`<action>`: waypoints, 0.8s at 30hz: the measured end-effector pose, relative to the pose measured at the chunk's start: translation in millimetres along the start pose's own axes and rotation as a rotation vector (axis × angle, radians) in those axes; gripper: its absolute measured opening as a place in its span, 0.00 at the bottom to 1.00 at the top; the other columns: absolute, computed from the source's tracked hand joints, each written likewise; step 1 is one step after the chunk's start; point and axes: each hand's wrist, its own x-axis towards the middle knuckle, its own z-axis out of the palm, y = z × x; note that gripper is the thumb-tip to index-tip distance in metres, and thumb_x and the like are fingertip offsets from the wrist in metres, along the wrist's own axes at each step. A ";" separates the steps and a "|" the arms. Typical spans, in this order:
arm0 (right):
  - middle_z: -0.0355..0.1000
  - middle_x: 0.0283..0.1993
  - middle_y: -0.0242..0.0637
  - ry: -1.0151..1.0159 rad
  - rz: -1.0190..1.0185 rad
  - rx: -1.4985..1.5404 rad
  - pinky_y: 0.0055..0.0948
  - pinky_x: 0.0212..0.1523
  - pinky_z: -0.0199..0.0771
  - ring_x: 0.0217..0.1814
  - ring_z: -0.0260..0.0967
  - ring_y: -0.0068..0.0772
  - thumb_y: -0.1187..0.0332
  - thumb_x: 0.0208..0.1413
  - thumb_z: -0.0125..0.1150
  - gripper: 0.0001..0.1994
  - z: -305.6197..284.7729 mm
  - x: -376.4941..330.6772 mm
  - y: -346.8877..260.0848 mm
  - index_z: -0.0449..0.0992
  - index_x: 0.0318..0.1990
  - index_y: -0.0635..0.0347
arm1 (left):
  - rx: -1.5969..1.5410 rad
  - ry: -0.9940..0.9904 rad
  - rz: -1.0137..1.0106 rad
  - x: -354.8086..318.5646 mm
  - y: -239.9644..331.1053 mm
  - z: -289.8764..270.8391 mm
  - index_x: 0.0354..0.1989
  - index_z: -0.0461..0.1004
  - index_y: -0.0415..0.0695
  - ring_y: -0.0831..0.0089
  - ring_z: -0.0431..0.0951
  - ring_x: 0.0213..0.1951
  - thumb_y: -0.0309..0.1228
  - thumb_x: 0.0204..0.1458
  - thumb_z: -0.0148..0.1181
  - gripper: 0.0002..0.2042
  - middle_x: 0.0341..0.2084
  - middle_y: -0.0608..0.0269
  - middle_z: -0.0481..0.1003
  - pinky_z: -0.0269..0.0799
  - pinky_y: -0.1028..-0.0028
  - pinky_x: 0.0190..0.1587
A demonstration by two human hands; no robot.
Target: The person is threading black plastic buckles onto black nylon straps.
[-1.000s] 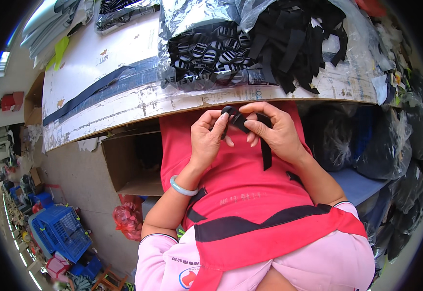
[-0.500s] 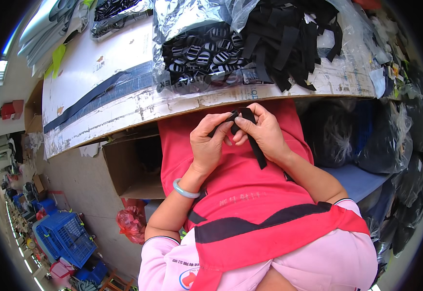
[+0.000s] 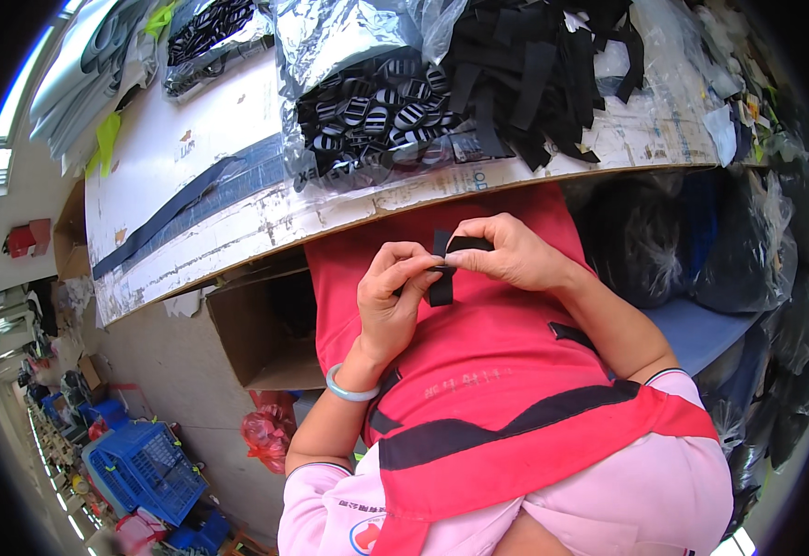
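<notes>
Over my lap, just off the table's front edge, both hands meet at a short black webbing strap (image 3: 440, 291). My left hand (image 3: 393, 295) is closed, its thumb and fingertips pinching the strap from the left side. My right hand (image 3: 506, 252) pinches the strap from the right, with a folded part of it showing under the fingers. Whether a buckle sits between the fingertips is hidden. Beyond the hands, on the table, lie an open plastic bag of black slide buckles (image 3: 376, 116) and a heap of cut black webbing pieces (image 3: 534, 88).
The worn white table (image 3: 228, 246) spans the far side. One long black strip (image 3: 168, 218) lies on its left part, near another bag of small black parts (image 3: 210, 42). Below are a cardboard box (image 3: 265, 338), a red plastic bag (image 3: 268, 431) and dark filled bags (image 3: 743, 250).
The strap's hanging end has shifted left and now points straight down. My right hand has turned flatter and reaches in from the right, and my left hand has dropped slightly.
</notes>
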 end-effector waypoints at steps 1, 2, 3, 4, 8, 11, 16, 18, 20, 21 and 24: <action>0.66 0.25 0.24 -0.005 -0.154 -0.153 0.21 0.28 0.62 0.29 0.58 0.12 0.65 0.58 0.62 0.10 0.8 0.8 4.5 0.76 0.34 0.64 | 0.067 -0.015 0.058 0.0 -0.3 -0.2 0.40 0.77 0.36 0.77 0.74 0.35 0.13 0.51 0.60 0.10 0.38 0.60 0.72 0.73 0.83 0.26; 0.68 0.27 0.27 -0.032 -0.071 -0.155 0.23 0.35 0.66 0.33 0.60 0.15 0.65 0.59 0.61 0.11 1.7 -2.0 -4.8 0.75 0.35 0.66 | 0.070 -0.016 0.056 -0.4 0.2 -0.7 0.40 0.77 0.36 0.77 0.74 0.35 0.13 0.51 0.60 0.10 0.38 0.60 0.72 0.73 0.83 0.26; 0.68 0.27 0.27 -0.032 -0.071 -0.153 0.23 0.35 0.66 0.33 0.60 0.15 0.65 0.59 0.61 0.11 3.2 -3.0 -8.2 0.75 0.35 0.66 | 0.054 -0.010 0.041 -0.3 1.5 -1.1 0.40 0.77 0.36 0.77 0.74 0.37 0.13 0.50 0.60 0.10 0.39 0.60 0.72 0.74 0.83 0.27; 0.68 0.27 0.27 0.007 -0.058 -0.113 0.23 0.34 0.66 0.32 0.60 0.15 0.65 0.59 0.60 0.11 4.9 -3.8 -10.4 0.75 0.36 0.66 | 0.039 -0.004 0.027 -0.2 3.2 -1.3 0.40 0.77 0.36 0.76 0.74 0.39 0.13 0.50 0.60 0.10 0.39 0.60 0.72 0.74 0.82 0.28; 0.68 0.28 0.28 0.185 -0.209 -0.189 0.24 0.34 0.66 0.32 0.60 0.15 0.65 0.60 0.59 0.11 -0.2 3.6 1.5 0.74 0.37 0.66 | -0.071 0.022 -0.061 4.4 17.3 3.6 0.40 0.77 0.36 0.75 0.75 0.38 0.12 0.51 0.59 0.10 0.39 0.59 0.73 0.76 0.81 0.29; 0.69 0.28 0.27 0.231 -0.204 -0.119 0.24 0.36 0.67 0.33 0.60 0.15 0.64 0.60 0.59 0.11 -3.9 6.4 3.3 0.74 0.37 0.67 | -0.073 -0.020 -0.102 0.5 18.6 0.2 0.40 0.77 0.36 0.74 0.76 0.36 0.12 0.52 0.57 0.10 0.40 0.56 0.74 0.77 0.80 0.29; 0.68 0.27 0.25 0.208 -0.126 -0.024 0.21 0.29 0.65 0.29 0.59 0.13 0.64 0.61 0.60 0.10 -1.1 1.4 -5.8 0.76 0.38 0.64 | -0.044 -0.097 -0.057 -5.9 15.8 -4.6 0.42 0.76 0.37 0.75 0.77 0.33 0.11 0.54 0.54 0.11 0.42 0.55 0.75 0.76 0.80 0.29; 0.66 0.25 0.22 0.161 0.086 0.283 0.16 0.19 0.53 0.20 0.53 0.10 0.64 0.59 0.63 0.09 -4.0 -0.2 -6.2 0.77 0.39 0.61 | -0.010 -0.102 -0.037 -7.2 16.6 -5.7 0.42 0.76 0.37 0.75 0.78 0.33 0.11 0.54 0.53 0.11 0.41 0.56 0.75 0.76 0.80 0.30; 0.65 0.24 0.21 0.095 0.123 0.320 0.16 0.18 0.49 0.19 0.51 0.09 0.64 0.59 0.64 0.10 -5.0 -0.1 -7.8 0.77 0.41 0.60 | 0.032 -0.131 -0.003 -9.1 17.9 -5.6 0.42 0.76 0.37 0.75 0.78 0.32 0.11 0.53 0.53 0.12 0.40 0.56 0.75 0.76 0.80 0.30; 0.63 0.23 0.19 0.031 0.161 0.359 0.15 0.17 0.44 0.17 0.48 0.08 0.65 0.58 0.64 0.10 -5.1 0.1 -8.6 0.77 0.43 0.60 | 0.032 -0.129 -0.002 -10.1 18.3 -5.3 0.42 0.76 0.37 0.75 0.78 0.32 0.11 0.53 0.53 0.12 0.40 0.56 0.75 0.76 0.80 0.30; 0.64 0.22 0.20 0.034 0.142 0.296 0.15 0.18 0.46 0.18 0.50 0.08 0.66 0.56 0.66 0.09 -1.1 4.5 0.2 0.78 0.40 0.61 | 0.057 -0.149 0.035 -12.0 19.0 -5.0 0.42 0.76 0.36 0.74 0.78 0.32 0.10 0.53 0.52 0.12 0.40 0.56 0.75 0.76 0.79 0.31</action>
